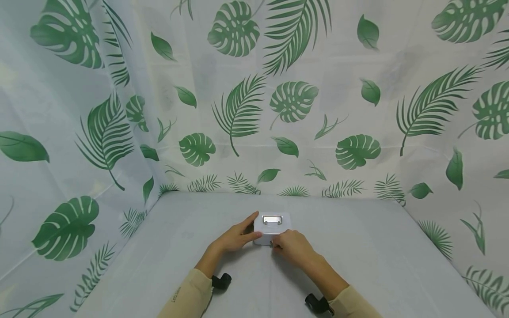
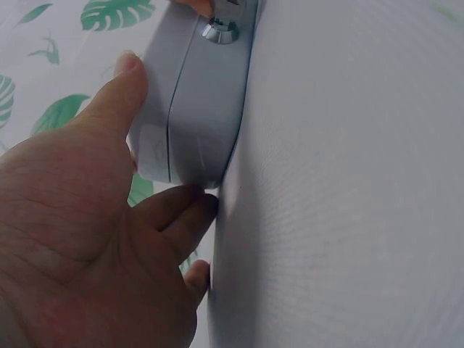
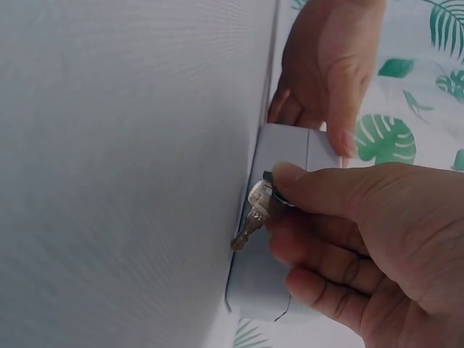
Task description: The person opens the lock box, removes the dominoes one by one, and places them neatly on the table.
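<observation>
A small white metal cash box (image 1: 262,228) with a folding silver handle (image 1: 272,219) on its lid sits on the table, its front towards me. My left hand (image 1: 233,237) holds the box's left end, thumb on the lid and fingers along the side. In front, my right hand (image 1: 293,247) pinches a key between thumb and index finger at the round silver lock (image 2: 220,31). A second key (image 3: 254,214) dangles from the same ring below the thumb. Much of the pinched key is hidden by the fingers.
A pale cloth covers the table (image 1: 358,256). Curtains (image 1: 310,168) printed with green leaves stand behind it and at both sides. A black wrist camera (image 1: 222,282) sits by the left sleeve, and another camera (image 1: 317,304) by the right sleeve.
</observation>
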{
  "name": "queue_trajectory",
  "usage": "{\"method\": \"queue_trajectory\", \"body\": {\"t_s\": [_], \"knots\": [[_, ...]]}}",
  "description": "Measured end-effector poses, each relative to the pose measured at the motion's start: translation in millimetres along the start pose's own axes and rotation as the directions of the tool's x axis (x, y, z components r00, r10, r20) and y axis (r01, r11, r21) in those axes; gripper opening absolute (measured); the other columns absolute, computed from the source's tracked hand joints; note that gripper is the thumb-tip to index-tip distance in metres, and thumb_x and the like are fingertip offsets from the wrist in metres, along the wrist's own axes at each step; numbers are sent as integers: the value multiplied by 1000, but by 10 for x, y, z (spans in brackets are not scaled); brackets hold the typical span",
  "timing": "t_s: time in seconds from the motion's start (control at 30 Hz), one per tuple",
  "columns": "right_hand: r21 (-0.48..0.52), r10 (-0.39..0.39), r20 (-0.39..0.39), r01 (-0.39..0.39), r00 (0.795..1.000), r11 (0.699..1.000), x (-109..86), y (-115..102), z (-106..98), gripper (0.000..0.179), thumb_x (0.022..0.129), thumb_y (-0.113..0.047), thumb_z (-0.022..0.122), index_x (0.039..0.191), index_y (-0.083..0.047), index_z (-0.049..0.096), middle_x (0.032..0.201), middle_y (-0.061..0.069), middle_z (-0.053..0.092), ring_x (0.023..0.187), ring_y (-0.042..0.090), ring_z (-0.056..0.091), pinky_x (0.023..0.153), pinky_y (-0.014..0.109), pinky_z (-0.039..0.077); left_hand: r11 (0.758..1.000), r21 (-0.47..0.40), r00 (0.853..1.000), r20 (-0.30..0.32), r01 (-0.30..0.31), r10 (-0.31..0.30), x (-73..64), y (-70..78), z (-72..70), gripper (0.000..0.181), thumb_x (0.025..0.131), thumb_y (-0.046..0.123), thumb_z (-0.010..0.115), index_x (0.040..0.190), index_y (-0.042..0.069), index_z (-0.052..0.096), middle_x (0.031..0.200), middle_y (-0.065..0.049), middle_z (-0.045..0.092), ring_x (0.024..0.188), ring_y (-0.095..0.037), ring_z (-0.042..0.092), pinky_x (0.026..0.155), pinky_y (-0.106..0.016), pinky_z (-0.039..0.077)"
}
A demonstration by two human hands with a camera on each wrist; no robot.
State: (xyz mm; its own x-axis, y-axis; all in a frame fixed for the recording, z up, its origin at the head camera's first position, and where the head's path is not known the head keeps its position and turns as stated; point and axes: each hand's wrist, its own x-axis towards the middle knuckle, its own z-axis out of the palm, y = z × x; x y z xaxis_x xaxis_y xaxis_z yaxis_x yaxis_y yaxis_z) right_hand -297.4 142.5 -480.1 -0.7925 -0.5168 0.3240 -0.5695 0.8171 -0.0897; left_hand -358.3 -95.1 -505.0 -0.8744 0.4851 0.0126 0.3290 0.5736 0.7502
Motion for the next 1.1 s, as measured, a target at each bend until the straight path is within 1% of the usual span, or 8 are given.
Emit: {"method": "queue_trajectory", "body": {"t_s": [0.2, 0.3, 0.43, 0.5, 0.77, 0.87, 1.0, 1.1], "knots": [[-36, -21, 12, 21, 1000, 999, 0, -7, -6, 9, 84, -11, 86, 81, -15, 78, 80, -5, 77, 63, 5, 59, 58, 26, 54, 1000, 2, 1000, 3, 7, -7, -7, -2, 8, 80, 97, 68, 57, 164, 47, 20, 171, 0, 29, 156, -34, 33, 123, -63, 32], [-51, -33, 7, 34, 999, 998, 1, -2, -4, 11, 83, -13, 87, 80, -16, 77, 79, -5, 76, 63, 6, 61, 57, 26, 54, 1000, 7, 1000, 1, 9, -9, -8, 0, 11, 81, 97, 69, 57, 165, 47, 20, 172, 1, 29, 157, -33, 32, 123, -63, 31], [-58, -53, -12, 52, 999, 997, -2, 4, -6, 12, 82, -13, 88, 80, -16, 77, 78, -6, 76, 63, 6, 63, 56, 26, 54, 1000, 12, 1000, 0, 12, -12, -10, 9, 7, 82, 96, 70, 57, 165, 47, 20, 172, 2, 28, 157, -32, 31, 124, -62, 31], [-57, -65, -18, 63, 998, 996, -4, 11, -1, 11, 81, -14, 89, 80, -16, 78, 78, -6, 76, 63, 6, 62, 56, 26, 53, 1000, 11, 1000, 0, 8, -8, -12, 7, 7, 81, 96, 70, 57, 165, 46, 20, 172, 1, 28, 157, -32, 31, 124, -62, 31], [-54, -75, -9, 75, 997, 996, -1, 25, 26, 11, 81, -17, 89, 81, -17, 78, 78, -7, 76, 62, 5, 60, 56, 26, 53, 1000, 14, 1000, 8, 7, -7, -8, -10, 10, 82, 97, 70, 56, 165, 46, 19, 172, 0, 29, 157, -34, 32, 123, -63, 31], [-33, -55, 4, 55, 998, 998, -1, 26, 28, 11, 82, -17, 89, 82, -17, 78, 80, -7, 77, 63, 5, 60, 57, 26, 53, 1000, 15, 1000, 6, 13, -13, -7, -7, 7, 82, 96, 71, 56, 165, 47, 19, 172, 1, 28, 157, -33, 32, 124, -62, 31], [12, 9, 42, -9, 999, 1000, 1, 27, 28, 9, 84, -19, 87, 86, -17, 78, 81, -7, 77, 64, 2, 58, 58, 25, 53, 1000, 7, 1000, 5, 8, -8, -12, 1, 6, 81, 97, 69, 57, 165, 46, 20, 171, 0, 29, 157, -34, 32, 123, -63, 32], [28, 41, 45, -42, 998, 999, 7, 27, 28, 11, 83, -20, 88, 86, -17, 77, 78, -7, 75, 63, 1, 56, 58, 24, 51, 1000, 7, 1000, 4, 6, -6, -19, 9, 0, 81, 96, 69, 57, 165, 46, 20, 171, 0, 30, 156, -34, 33, 122, -64, 32]]}}
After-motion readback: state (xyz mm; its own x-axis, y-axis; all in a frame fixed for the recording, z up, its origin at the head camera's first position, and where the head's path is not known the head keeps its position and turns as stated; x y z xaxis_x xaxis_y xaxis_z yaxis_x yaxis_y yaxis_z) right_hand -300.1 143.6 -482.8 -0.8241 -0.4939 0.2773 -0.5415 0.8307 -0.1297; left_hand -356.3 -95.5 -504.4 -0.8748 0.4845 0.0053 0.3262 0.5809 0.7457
